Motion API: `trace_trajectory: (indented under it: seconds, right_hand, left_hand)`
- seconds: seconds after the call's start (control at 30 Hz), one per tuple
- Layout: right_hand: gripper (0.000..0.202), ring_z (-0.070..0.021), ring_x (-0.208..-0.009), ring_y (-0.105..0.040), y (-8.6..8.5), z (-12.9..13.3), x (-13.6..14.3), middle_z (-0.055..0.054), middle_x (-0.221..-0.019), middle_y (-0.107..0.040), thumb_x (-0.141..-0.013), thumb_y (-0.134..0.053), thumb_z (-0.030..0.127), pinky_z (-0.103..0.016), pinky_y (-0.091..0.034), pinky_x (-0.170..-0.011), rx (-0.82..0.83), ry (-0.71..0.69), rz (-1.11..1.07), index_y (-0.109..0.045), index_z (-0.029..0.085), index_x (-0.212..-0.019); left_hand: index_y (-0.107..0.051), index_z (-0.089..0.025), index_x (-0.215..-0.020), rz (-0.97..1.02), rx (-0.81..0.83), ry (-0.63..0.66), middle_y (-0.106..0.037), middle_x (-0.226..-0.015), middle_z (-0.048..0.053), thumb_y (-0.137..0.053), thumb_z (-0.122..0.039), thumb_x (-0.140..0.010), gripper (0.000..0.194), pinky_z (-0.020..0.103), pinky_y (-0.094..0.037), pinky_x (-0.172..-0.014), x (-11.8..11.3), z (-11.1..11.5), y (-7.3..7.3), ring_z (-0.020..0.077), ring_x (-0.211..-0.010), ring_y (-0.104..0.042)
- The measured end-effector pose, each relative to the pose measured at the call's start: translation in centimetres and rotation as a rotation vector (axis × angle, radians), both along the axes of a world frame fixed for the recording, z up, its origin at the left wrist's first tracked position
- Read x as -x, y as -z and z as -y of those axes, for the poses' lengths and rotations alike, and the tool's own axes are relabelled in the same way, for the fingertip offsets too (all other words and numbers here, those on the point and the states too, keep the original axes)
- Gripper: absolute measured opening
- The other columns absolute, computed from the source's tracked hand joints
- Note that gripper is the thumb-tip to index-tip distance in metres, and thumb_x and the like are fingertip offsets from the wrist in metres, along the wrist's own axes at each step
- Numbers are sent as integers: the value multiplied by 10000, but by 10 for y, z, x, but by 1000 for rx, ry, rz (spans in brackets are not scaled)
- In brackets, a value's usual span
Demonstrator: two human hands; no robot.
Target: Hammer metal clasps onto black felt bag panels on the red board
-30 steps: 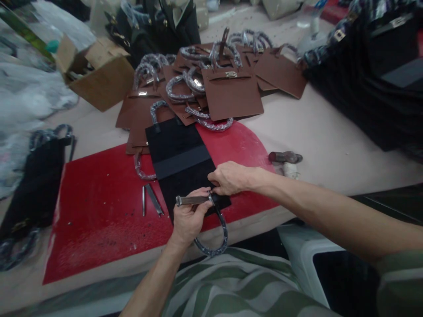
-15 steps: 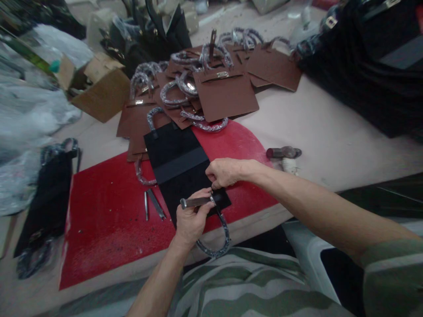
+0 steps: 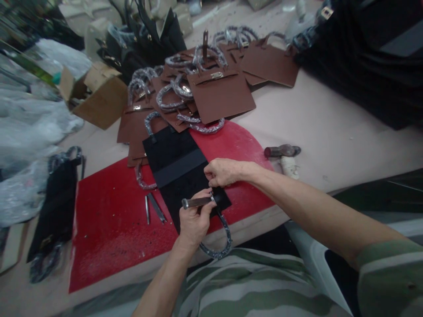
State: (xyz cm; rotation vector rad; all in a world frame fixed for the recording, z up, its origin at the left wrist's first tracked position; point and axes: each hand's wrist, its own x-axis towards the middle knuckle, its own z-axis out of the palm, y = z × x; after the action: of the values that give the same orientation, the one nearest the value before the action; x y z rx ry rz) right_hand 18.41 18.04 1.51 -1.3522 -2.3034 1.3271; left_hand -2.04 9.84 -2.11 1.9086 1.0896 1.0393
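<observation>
A flat black bag panel (image 3: 181, 165) lies opened out on the red board (image 3: 109, 229), with plastic-wrapped loop handles at its two ends. My left hand (image 3: 194, 223) rests on the near part of the panel, closed around a short metal punch (image 3: 198, 202) whose blunt end points left. Close above it, my right hand (image 3: 224, 171) is closed in a pinch over the panel's right edge. Whatever lies between those fingertips is too small to make out. The near handle (image 3: 228, 237) hangs over the table edge, just below the hands.
Two thin metal tools (image 3: 156, 208) lie left of the panel. A hammer (image 3: 282, 151) and a thread spool (image 3: 289, 167) are to the right. Brown bag panels (image 3: 222, 99) pile up behind, beside a cardboard box (image 3: 99, 103). Black panels (image 3: 357, 83) are stacked at far right; another black bag piece (image 3: 54, 202) is left.
The view has shifted slightly. Both hands keep nearly the same pose over the panel, and the right fingertips sit a touch farther from the left hand.
</observation>
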Motion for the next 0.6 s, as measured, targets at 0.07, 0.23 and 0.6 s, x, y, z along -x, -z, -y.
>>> trace_trajectory:
  seconds: [0.07, 0.23, 0.6]
  right_hand:
    - [63, -102, -506, -537, 1, 6, -3, 29, -576, -616, -778, -617, 221, -214, -335, -511, 50, 58, -128, -579, 177, -753]
    - [41, -105, -599, -539, 5, 51, -20, 21, -665, -620, -839, -580, 182, -227, -371, -599, -122, 400, -302, -611, 156, -839]
    - [371, -246, -1028, -465, 26, 152, -10, -113, -1181, -563, -893, -540, 148, -409, -293, -883, -622, 244, 159, -667, 234, -1230]
  left_hand:
    - [-697, -173, -1016, -36, -59, -4, -756, -1095, 105, -681, -238, -872, 159, 398, -604, -943, -5, 0, 1, 233, -1024, -733]
    - [-696, -168, -988, -76, -61, -6, -764, -1043, 95, -649, -210, -870, 134, 383, -607, -926, -13, -4, -4, 221, -990, -739]
    - [-698, -165, -972, -72, -133, -9, -767, -1023, 94, -642, -206, -867, 127, 387, -605, -917, -16, -4, -2, 221, -977, -742]
